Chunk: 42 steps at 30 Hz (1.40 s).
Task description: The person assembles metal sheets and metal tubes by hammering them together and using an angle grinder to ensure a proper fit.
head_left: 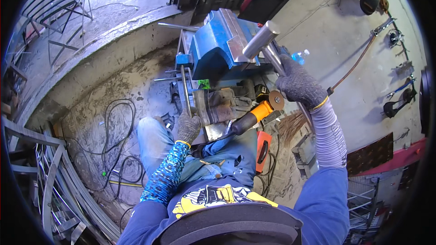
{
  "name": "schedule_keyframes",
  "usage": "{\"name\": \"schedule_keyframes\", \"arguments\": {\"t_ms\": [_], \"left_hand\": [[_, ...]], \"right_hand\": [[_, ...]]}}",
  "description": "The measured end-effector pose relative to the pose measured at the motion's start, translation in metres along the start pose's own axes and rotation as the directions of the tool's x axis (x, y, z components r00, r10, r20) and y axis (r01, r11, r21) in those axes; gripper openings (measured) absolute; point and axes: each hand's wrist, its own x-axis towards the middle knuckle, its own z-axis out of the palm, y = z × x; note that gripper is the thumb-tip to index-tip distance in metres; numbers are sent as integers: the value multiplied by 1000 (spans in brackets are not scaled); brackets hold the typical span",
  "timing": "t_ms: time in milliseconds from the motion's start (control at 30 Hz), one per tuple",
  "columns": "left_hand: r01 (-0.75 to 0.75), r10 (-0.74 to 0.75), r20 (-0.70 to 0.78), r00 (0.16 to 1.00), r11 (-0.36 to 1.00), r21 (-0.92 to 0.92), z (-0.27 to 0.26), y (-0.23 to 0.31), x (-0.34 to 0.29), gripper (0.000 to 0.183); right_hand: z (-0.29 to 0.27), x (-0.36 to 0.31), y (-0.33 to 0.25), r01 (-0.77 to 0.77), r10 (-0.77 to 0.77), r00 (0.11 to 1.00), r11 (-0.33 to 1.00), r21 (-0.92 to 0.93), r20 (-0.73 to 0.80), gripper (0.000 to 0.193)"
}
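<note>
A large blue bench vise point(213, 45) stands in front of me, with bare metal along its top. My left hand point(187, 128), in a grey knit glove, is closed around the lower end of the vise's steel handle bar point(185, 88). My right hand point(297, 81), gloved the same way, grips the metal handle of a hammer point(261, 41). The hammer is raised, its thick cylindrical head in front of the vise's right side in this view. Whether anything sits between the vise jaws is hidden.
An angle grinder point(256, 114) with an orange body lies near my knees beside brown work gloves point(222, 106). A red case point(263, 150) and cables point(106, 136) are on the floor. Long metal bars point(72, 186) lie at left; a plastic bottle point(299, 56) stands beyond my right hand.
</note>
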Motion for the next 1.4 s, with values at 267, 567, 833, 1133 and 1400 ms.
{"name": "schedule_keyframes", "arguments": {"t_ms": [267,567,833,1133,1400], "left_hand": [[-50,50,10,999,992,115,0,1,2,33],[-34,34,3,999,997,67,-3,5,0,33],[-131,131,-17,991,991,40,-5,10,-5,32],[-80,81,45,996,997,-2,-1,5,0,28],[-82,79,36,996,993,88,-2,7,0,27]], "right_hand": [[5,13,-14,-26,26,1000,999,42,9,63],[-4,19,-46,53,-47,996,995,86,-73,67],[-5,32,-37,-76,75,997,991,108,10,56],[-5,51,-45,-110,122,991,979,170,-59,45],[-5,83,-11,7,-10,999,998,-60,-44,31]]}}
